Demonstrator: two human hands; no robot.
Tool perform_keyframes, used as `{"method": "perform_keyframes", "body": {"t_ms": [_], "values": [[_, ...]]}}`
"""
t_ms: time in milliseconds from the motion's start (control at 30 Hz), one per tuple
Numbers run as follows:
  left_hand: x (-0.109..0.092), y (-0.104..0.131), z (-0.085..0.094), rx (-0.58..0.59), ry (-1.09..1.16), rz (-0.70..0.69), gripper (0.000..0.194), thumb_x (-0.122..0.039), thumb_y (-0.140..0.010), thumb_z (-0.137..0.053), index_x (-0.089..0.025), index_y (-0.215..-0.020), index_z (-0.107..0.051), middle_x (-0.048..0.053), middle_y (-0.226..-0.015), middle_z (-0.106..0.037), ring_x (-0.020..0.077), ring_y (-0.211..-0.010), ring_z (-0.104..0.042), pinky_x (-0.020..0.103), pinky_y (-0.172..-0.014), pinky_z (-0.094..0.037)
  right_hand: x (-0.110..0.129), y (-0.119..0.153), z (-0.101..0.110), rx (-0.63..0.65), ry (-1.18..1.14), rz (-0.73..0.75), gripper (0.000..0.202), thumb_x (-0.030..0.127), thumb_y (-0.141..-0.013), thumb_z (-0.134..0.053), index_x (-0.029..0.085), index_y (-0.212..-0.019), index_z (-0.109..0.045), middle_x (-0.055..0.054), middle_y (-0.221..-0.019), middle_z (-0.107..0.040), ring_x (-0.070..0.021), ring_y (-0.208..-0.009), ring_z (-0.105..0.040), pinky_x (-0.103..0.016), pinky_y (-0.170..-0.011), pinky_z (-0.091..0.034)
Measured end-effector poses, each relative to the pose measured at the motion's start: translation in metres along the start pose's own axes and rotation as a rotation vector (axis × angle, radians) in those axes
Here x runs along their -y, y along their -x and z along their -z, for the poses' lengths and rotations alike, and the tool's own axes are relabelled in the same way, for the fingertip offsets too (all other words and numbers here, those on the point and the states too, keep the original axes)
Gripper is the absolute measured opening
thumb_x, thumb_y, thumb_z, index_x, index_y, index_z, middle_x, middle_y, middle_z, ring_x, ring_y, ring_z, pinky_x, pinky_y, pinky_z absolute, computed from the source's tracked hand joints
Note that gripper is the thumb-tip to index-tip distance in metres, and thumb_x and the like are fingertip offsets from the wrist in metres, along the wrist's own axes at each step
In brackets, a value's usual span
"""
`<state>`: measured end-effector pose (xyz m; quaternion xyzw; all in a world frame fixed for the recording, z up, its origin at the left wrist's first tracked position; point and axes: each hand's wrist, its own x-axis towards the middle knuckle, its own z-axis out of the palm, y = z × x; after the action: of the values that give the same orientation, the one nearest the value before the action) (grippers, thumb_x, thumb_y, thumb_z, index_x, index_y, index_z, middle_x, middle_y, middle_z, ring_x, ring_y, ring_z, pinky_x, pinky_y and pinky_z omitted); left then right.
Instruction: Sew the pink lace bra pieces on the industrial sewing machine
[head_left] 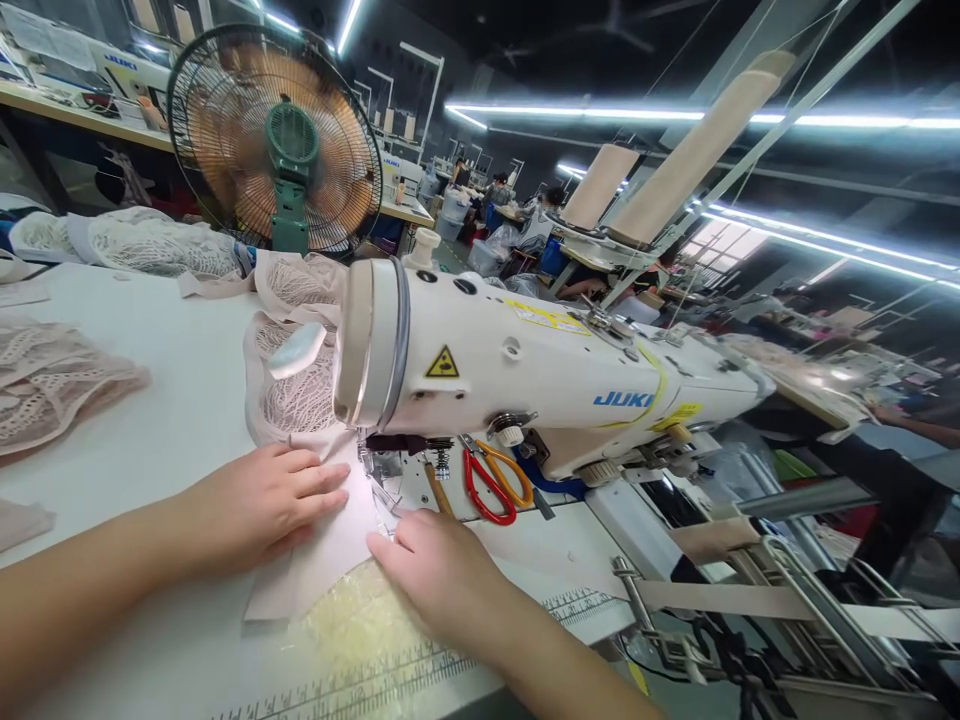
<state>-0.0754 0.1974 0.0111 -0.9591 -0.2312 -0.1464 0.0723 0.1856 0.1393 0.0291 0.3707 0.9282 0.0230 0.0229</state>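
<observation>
A white JUKI sewing machine [510, 350] stands over a pale pink fabric piece [300, 575], whose right edge runs near the lit needle and presser foot [365, 455]. My left hand [262, 500] lies flat on this fabric, fingers stretched toward the needle. Close in front of the presser foot, my right hand [442, 575] has its fingers curled and its thumb at the fabric's right edge; the fingertips are partly hidden. Pink lace fabric [296, 395] lies behind the needle. Beneath my hands, a yellowish patch [360, 615] shows on the table near a printed ruler [375, 690].
Red-handled and orange-handled scissors [491, 485] lie under the machine arm. More lace pieces [60, 380] rest at left. A large fan [281, 145] stands behind the table. Thread cones [600, 185] rise at the back right. A metal tape-feeding frame [772, 600] is at right. Other people work far off.
</observation>
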Motion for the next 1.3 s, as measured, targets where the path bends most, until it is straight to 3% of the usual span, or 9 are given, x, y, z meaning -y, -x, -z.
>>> {"method": "perform_keyframes", "body": {"t_ms": [133,300,367,500,633,900,1067,1300], "values": [[-0.002,-0.003,-0.002,-0.024,-0.12,0.018,0.03,-0.022,-0.097,-0.047,-0.025,-0.119,-0.066,0.003,-0.126,-0.068,0.0226,-0.103,-0.062,0.037,-0.089,-0.043,0.0,-0.007,0.002,0.062,-0.011,0.005,0.019,0.014,-0.077,-0.053,0.018,-0.095,-0.057,-0.002,-0.07,-0.057,-0.018,-0.065,-0.049,-0.031,-0.051,-0.018],[-0.034,-0.006,-0.004,-0.177,-0.157,-0.011,0.035,-0.012,-0.096,-0.041,-0.016,-0.116,-0.068,0.008,-0.128,-0.068,0.0229,-0.12,-0.059,0.04,-0.108,-0.04,0.002,-0.01,0.004,0.066,-0.049,-0.015,0.034,0.013,-0.076,-0.054,0.016,-0.109,-0.058,-0.004,-0.074,-0.063,-0.0202,-0.065,-0.056,-0.03,-0.05,-0.027],[-0.047,-0.005,-0.006,-0.13,-0.099,-0.025,0.036,-0.012,-0.096,-0.04,-0.013,-0.118,-0.068,0.01,-0.126,-0.068,0.0225,-0.12,-0.06,0.038,-0.107,-0.044,0.003,-0.009,0.005,0.061,-0.083,-0.024,0.033,0.014,-0.079,-0.052,0.016,-0.112,-0.059,-0.006,-0.08,-0.066,-0.0214,-0.071,-0.06,-0.029,-0.052,-0.033],[-0.057,-0.002,-0.009,-0.01,0.057,0.049,0.035,-0.028,-0.093,-0.054,-0.013,-0.121,-0.067,0.013,-0.125,-0.069,0.0268,-0.114,-0.063,0.04,-0.1,-0.05,0.003,-0.006,0.005,0.071,-0.104,-0.018,0.039,0.018,-0.087,-0.048,0.014,-0.125,-0.056,-0.008,-0.086,-0.069,-0.0253,-0.085,-0.064,-0.031,-0.058,-0.042],[-0.049,0.002,-0.014,-0.022,0.095,0.043,0.036,-0.032,-0.092,-0.057,-0.017,-0.123,-0.066,0.012,-0.127,-0.068,0.027,-0.118,-0.06,0.041,-0.104,-0.046,0.003,-0.008,0.009,0.123,-0.109,-0.041,0.041,0.02,-0.089,-0.047,0.014,-0.129,-0.054,-0.008,-0.089,-0.07,-0.0253,-0.088,-0.065,-0.031,-0.059,-0.044],[-0.023,0.005,-0.024,-0.019,0.07,0.009,0.035,-0.026,-0.099,-0.046,-0.022,-0.129,-0.062,0.008,-0.135,-0.063,0.0251,-0.122,-0.059,0.039,-0.103,-0.043,0.011,-0.021,0.022,0.251,0.017,-0.127,0.046,0.029,-0.097,-0.043,0.014,-0.141,-0.045,-0.006,-0.069,-0.066,-0.0226,-0.056,-0.061,-0.031,-0.043,-0.029],[-0.013,0.002,-0.022,0.004,0.01,-0.004,0.039,-0.022,-0.102,-0.034,-0.02,-0.132,-0.059,0.009,-0.139,-0.06,0.0254,-0.124,-0.058,0.04,-0.1,-0.045,0.011,-0.029,0.024,0.227,0.001,-0.176,0.052,0.032,-0.095,-0.049,0.012,-0.142,-0.046,-0.008,-0.062,-0.065,-0.0239,-0.049,-0.058,-0.032,-0.043,-0.037],[0.001,0.0,-0.029,0.035,-0.007,0.049,0.04,-0.02,-0.1,-0.038,-0.022,-0.134,-0.058,0.009,-0.142,-0.058,0.0269,-0.125,-0.057,0.04,-0.099,-0.047,0.018,-0.044,0.029,0.325,-0.068,-0.329,0.061,0.035,-0.094,-0.051,0.012,-0.149,-0.04,-0.014,-0.076,-0.07,-0.0305,-0.065,-0.067,-0.039,-0.055,-0.05]]}}
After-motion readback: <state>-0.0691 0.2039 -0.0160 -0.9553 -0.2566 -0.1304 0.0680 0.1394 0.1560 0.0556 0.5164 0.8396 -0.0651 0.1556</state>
